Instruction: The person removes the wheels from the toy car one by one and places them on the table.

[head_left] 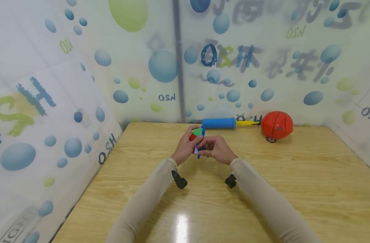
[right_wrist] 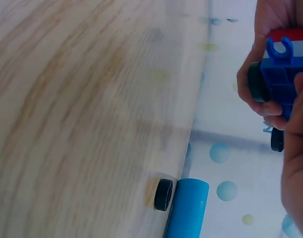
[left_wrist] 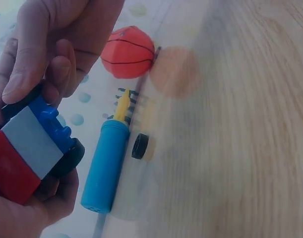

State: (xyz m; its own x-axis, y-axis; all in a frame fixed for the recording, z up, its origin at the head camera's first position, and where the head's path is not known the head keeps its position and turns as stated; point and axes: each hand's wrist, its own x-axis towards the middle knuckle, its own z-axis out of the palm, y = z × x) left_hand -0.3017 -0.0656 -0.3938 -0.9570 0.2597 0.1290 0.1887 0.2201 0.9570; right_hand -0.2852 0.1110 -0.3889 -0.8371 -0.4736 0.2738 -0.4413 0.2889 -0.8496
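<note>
Close to the table's far edge, my left hand (head_left: 185, 145) grips a toy car (left_wrist: 34, 141) with red and white blocks on a blue base. A green piece shows on it in the head view. Black wheels sit along its sides, one wheel (right_wrist: 258, 82) showing beside the blue hook in the right wrist view. My right hand (head_left: 218, 148) is at the car's other side, its thumb and fingers pinching a black wheel (left_wrist: 23, 100), mostly covered by the fingers. A loose black wheel (left_wrist: 140, 146) stands on edge on the table, beside the blue pump.
A blue hand pump (head_left: 219, 123) with a yellow nozzle (head_left: 247, 123) lies along the back wall. Right of it is a red ball (head_left: 277, 125) with black lines, a small dark wheel (head_left: 271, 139) at its base. Patterned walls enclose the wooden table (head_left: 209, 202).
</note>
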